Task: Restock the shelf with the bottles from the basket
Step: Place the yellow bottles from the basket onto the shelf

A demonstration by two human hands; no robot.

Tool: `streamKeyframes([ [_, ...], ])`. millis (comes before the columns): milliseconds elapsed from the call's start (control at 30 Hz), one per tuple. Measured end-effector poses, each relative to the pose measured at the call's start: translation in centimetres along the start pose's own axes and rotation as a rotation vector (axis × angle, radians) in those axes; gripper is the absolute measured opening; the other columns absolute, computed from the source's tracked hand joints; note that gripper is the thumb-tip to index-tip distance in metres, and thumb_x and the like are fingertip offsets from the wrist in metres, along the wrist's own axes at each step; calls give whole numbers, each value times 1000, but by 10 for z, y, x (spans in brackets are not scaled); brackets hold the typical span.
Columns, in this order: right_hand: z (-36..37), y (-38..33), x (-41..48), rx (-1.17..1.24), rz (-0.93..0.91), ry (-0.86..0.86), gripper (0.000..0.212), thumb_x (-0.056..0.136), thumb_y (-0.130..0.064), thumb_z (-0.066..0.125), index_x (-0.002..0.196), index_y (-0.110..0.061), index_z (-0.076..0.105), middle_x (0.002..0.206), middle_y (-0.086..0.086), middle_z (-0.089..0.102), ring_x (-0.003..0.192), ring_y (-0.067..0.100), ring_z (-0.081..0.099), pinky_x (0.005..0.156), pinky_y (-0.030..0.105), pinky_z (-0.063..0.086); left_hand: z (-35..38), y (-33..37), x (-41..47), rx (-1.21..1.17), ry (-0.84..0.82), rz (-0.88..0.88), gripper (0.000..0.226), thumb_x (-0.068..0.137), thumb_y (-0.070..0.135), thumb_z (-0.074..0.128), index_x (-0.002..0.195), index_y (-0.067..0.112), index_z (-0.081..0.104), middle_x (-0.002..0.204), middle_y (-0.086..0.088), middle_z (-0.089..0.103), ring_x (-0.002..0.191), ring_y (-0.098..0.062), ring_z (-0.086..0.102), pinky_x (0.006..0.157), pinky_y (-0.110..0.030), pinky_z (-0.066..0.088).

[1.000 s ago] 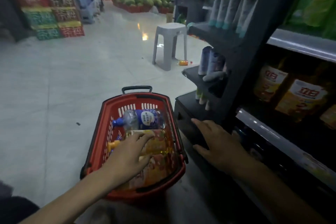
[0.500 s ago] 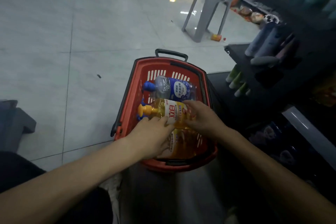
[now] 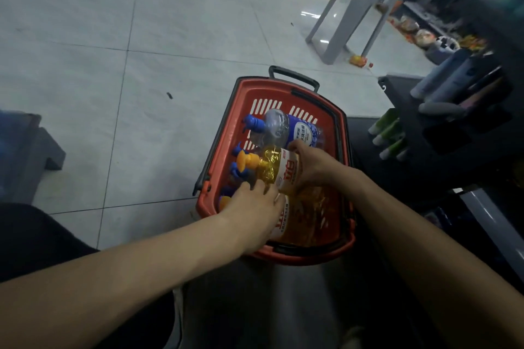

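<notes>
A grey stool (image 3: 354, 8) is standing on the tiled floor (image 3: 113, 37) beyond a red basket (image 3: 283, 85), with a small orange bottle (image 3: 358, 60) lying by its leg. A dark shelf (image 3: 442, 156) is running along the right, just beside the basket, holding grey tubes (image 3: 442, 73) and, lower, green tubes (image 3: 388, 133). Inside the basket, a blue bottle (image 3: 295, 130) is lying across the far end, crowding a yellow bottle (image 3: 268, 163) that is lying on its side, orange cap pointing left, white label with red characters facing up. The right hand (image 3: 312, 167) is wrapping around its labelled body. The left hand (image 3: 255, 207) is reaching to its near edge over more yellow bottles below; whether it is gripping cannot be told.
</notes>
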State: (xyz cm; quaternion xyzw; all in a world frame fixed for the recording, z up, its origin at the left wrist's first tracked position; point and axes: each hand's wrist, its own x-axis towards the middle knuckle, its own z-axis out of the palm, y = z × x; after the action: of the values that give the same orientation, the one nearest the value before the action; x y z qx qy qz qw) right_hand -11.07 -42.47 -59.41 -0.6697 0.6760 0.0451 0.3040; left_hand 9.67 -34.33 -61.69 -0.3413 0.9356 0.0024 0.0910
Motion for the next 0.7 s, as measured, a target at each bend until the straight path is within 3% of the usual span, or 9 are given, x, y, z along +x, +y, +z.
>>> streamKeyframes([
  [200, 5, 2, 5, -65, -12, 36, 93, 62, -23, 93, 139, -29, 41, 119, -12, 53, 113, 13, 52, 97, 36, 52, -6, 3, 0, 24, -41, -13, 72, 97, 35, 65, 155, 8, 32, 151, -21, 42, 132, -41, 46, 101, -51, 47],
  [300, 6, -2, 12, -231, -66, 104, 84, 64, -34, 92, 136, -28, 48, 122, -5, 52, 116, 15, 49, 100, 38, 49, -8, 3, -1, 11, -60, -19, 74, 97, 34, 65, 156, 8, 30, 153, -21, 40, 135, -41, 45, 103, -51, 46],
  [467, 10, -2, 12, -253, -70, 149, 73, 66, -38, 90, 127, -32, 50, 122, -6, 47, 115, 15, 47, 96, 37, 51, -10, 0, -4, 5, -92, -8, 81, 96, 34, 67, 159, 8, 24, 155, -22, 36, 139, -43, 40, 107, -53, 44],
  [600, 16, -4, 3, -153, -99, 203, 70, 65, -28, 92, 117, -34, 45, 112, -15, 53, 106, 10, 56, 87, 27, 51, -9, -4, -4, -31, -82, 14, 75, 97, 32, 64, 158, 9, 27, 154, -20, 39, 137, -42, 42, 107, -54, 43],
  [700, 19, -5, -3, -181, -115, 273, 75, 60, -35, 93, 117, -34, 45, 111, -14, 59, 101, 10, 60, 85, 32, 55, -8, -6, -1, -48, -94, 14, 73, 97, 34, 63, 158, 11, 28, 153, -19, 40, 137, -41, 42, 107, -55, 43],
])
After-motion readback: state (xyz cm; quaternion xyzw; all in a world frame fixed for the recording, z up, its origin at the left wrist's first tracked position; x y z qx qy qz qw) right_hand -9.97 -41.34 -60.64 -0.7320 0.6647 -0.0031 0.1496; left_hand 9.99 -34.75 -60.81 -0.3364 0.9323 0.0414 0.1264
